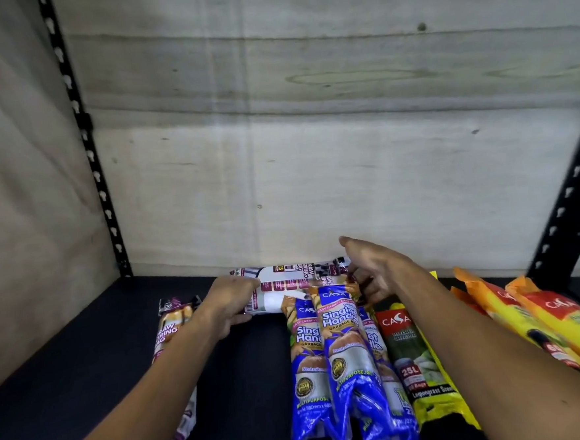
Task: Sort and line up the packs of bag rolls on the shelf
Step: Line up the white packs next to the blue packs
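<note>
Two white-and-maroon drawstring bag-roll packs (287,281) lie crosswise at centre frame, near the back of the dark shelf board (86,364); the left hand (226,303) grasps their left end with curled fingers; the right hand (374,269) meets their right end, index finger straight, whether the other fingers grip cannot be told. One further drawstring pack (173,334) lies lower left; three blue single-handle packs (346,363) lie lengthwise at lower centre; one green-and-yellow pack (418,358) just right of them; two orange-and-yellow packs (543,322) at right.
</note>
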